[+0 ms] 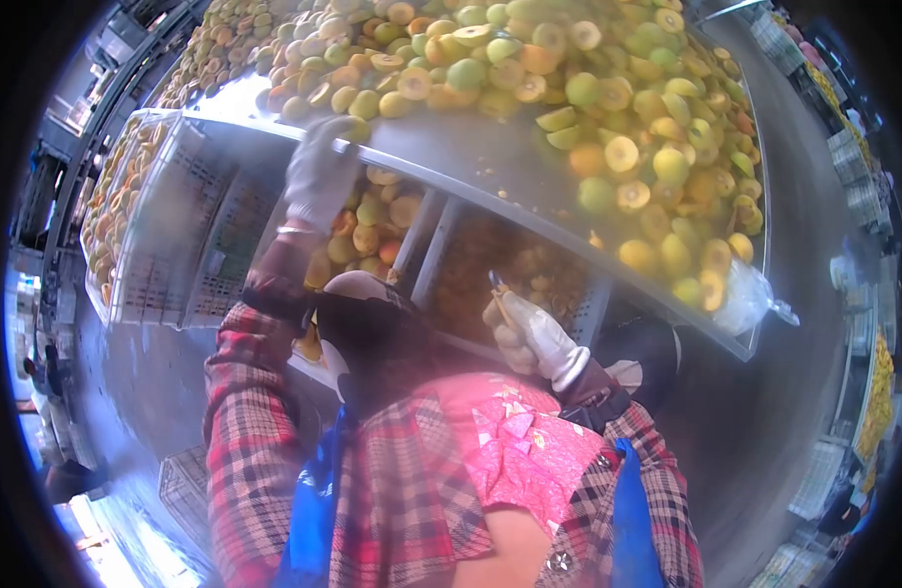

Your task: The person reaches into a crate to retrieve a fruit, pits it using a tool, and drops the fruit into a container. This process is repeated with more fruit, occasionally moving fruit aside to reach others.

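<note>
My left hand (pixel 321 174), in a pale glove, reaches over the raised near edge of the metal table (pixel 451 147). Its blurred fingers are beside a yellow-green peach (pixel 358 129); whether they grip it I cannot make out. Lower down, my gloved right hand (pixel 534 338) is closed around a small pitting knife (pixel 502 296) with a tan handle and a short metal tip pointing up. Beyond the edge lies a large heap of peaches (pixel 549 59), many halved, with brown centres showing.
Below the edge, one bin holds peaches (pixel 367 230) and another holds brownish pieces (pixel 505 260). To the left stands a white plastic crate (pixel 191 220) beside more cut fruit (pixel 122 196). A clear plastic bag (pixel 743 299) lies at the table's right corner.
</note>
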Tool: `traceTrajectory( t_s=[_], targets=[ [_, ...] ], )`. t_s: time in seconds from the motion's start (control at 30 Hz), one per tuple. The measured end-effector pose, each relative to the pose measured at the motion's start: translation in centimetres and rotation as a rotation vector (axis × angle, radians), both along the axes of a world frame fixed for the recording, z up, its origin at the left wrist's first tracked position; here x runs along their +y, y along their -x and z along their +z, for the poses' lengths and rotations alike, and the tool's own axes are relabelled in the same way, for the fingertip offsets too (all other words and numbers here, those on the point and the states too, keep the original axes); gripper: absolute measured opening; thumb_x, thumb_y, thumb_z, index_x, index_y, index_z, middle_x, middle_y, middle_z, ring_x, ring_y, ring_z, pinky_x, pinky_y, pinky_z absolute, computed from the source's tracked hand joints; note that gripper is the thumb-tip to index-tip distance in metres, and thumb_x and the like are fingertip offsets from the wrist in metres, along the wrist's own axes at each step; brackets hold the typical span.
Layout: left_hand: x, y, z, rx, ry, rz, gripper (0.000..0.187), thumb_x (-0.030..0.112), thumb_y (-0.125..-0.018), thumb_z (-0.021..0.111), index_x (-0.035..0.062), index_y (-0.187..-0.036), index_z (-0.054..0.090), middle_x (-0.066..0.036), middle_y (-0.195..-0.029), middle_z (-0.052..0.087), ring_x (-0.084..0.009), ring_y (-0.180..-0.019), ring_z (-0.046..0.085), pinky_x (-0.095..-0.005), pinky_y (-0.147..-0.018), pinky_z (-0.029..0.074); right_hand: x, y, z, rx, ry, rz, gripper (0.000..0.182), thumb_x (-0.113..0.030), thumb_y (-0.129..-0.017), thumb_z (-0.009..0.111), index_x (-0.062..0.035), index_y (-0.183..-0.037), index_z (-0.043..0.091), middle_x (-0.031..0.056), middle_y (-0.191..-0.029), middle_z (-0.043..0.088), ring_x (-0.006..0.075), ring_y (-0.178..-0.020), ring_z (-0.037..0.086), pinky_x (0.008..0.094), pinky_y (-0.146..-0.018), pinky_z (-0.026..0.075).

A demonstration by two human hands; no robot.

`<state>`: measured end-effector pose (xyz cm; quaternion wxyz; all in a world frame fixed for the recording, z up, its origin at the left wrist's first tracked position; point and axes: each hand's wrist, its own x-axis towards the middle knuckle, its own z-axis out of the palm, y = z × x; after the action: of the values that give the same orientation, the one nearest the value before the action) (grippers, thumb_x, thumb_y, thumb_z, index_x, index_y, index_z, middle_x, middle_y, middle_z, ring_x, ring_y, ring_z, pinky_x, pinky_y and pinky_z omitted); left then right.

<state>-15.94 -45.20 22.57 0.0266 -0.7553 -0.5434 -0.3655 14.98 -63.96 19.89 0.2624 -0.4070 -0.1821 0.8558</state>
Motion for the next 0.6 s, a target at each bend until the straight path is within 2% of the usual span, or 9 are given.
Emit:
traceTrajectory(
  t_s=[0.07, 0.1, 0.13, 0.17, 0.23, 0.3, 0.43, 0.5, 0.6],
  targets=[
    [0.4, -5.7, 2.5, 0.06, 0.026, -0.342, 0.042, 0.011, -0.083, 0.07, 0.0103, -0.123, 0.06, -0.012, -0.117, 0.063, -0.0302, -0.11, 0.061, -0.0382, -0.094, 0.049, -0.1, 0.3, 0.1, -0.058, -0.03, 0.006, 0.041, -0.05, -0.102, 0.042, -0.0105, -0.098, 0.052, -0.0061, -0.062, 0.036, 0.0039, -0.041, 0.025, 0.0216, -0.037, 0.019],
    [0.9, -8.5, 2.3, 0.039, 0.134, -0.419, 0.043, 0.014, -0.083, 0.07, 0.0104, -0.125, 0.059, -0.012, -0.119, 0.063, -0.0302, -0.111, 0.06, -0.0384, -0.096, 0.047, -0.3, 0.4, -1.3, -0.054, -0.037, -0.005, 0.041, -0.05, -0.102, 0.042, -0.0105, -0.098, 0.052, -0.0061, -0.062, 0.036, 0.0039, -0.041, 0.025, 0.0216, -0.037, 0.019],
    [0.4, -11.5, 3.4, 0.053, 0.242, -0.48, 0.044, 0.018, -0.083, 0.07, 0.0104, -0.126, 0.058, -0.013, -0.123, 0.061, -0.0303, -0.114, 0.058, -0.0385, -0.097, 0.046, -0.4, 0.6, -3.9, -0.145, -0.38, 0.003, 0.042, -0.051, -0.101, 0.043, -0.0106, -0.098, 0.052, -0.0061, -0.062, 0.036, 0.0038, -0.041, 0.025, 0.0212, -0.037, 0.019],
    [1.5, -13.9, 2.3, 0.007, 0.243, -0.702, 0.046, 0.023, -0.084, 0.068, 0.01, -0.127, 0.057, -0.014, -0.125, 0.06, -0.0307, -0.117, 0.056, -0.0385, -0.097, 0.046, -0.6, 0.8, -5.4, -0.237, -0.725, 0.007, 0.042, -0.052, -0.101, 0.043, -0.0106, -0.098, 0.052, -0.0061, -0.062, 0.036, 0.0036, -0.041, 0.025, 0.0208, -0.038, 0.019],
    [1.0, -19.5, 3.5, 0.187, 0.431, -0.718, 0.048, 0.026, -0.087, 0.064, 0.0106, -0.131, 0.054, -0.014, -0.128, 0.057, -0.0327, -0.119, 0.055, -0.0399, -0.1, 0.045, -0.3, 0.5, -3.3, -0.245, -0.595, 0.013, 0.043, -0.054, -0.1, 0.044, -0.0113, -0.1, 0.052, -0.0062, -0.061, 0.035, 0.0037, -0.042, 0.026, 0.0209, -0.038, 0.02],
    [1.4, -22.7, 2.0, 0.248, 0.452, -0.801, 0.048, 0.026, -0.087, 0.063, 0.0109, -0.132, 0.054, -0.014, -0.129, 0.056, -0.0338, -0.12, 0.054, -0.0404, -0.101, 0.044, -0.3, -0.2, -1.8, 0.209, -0.115, -0.123, 0.044, -0.055, -0.101, 0.042, -0.0126, -0.102, 0.054, -0.0068, -0.062, 0.036, 0.0038, -0.042, 0.027, 0.0208, -0.038, 0.021],
    [1.6, -25.7, -0.9, 0.307, 0.571, -0.819, 0.053, 0.026, -0.083, 0.066, 0.0145, -0.133, 0.052, -0.016, -0.132, 0.051, -0.0358, -0.121, 0.053, -0.0409, -0.103, 0.044, -1.2, -0.5, 0.3, 0.211, -0.166, -0.241, 0.045, -0.056, -0.101, 0.039, -0.0136, -0.104, 0.054, -0.0071, -0.063, 0.038, 0.0039, -0.043, 0.03, 0.0206, -0.039, 0.024],
    [1.6, -26.4, -1.3, 0.439, 0.657, -0.636, 0.055, 0.027, -0.083, 0.067, 0.0163, -0.134, 0.051, -0.015, -0.131, 0.05, -0.0348, -0.123, 0.052, -0.0411, -0.103, 0.044, -1.0, -0.7, -0.5, 0.255, -0.181, -0.246, 0.047, -0.057, -0.1, 0.038, -0.0135, -0.104, 0.054, -0.0072, -0.064, 0.039, 0.004, -0.044, 0.032, 0.0201, -0.039, 0.027],
    [0.7, -25.4, 1.6, 0.418, 0.731, -0.595, 0.054, 0.024, -0.083, 0.066, 0.0146, -0.133, 0.051, -0.015, -0.131, 0.051, -0.0335, -0.119, 0.054, -0.0399, -0.099, 0.046, -0.3, -0.6, -1.8, 0.207, -0.276, -0.298, 0.045, -0.056, -0.101, 0.039, -0.0131, -0.105, 0.054, -0.0067, -0.063, 0.04, 0.0047, -0.043, 0.034, 0.0211, -0.039, 0.028]
  ],
)
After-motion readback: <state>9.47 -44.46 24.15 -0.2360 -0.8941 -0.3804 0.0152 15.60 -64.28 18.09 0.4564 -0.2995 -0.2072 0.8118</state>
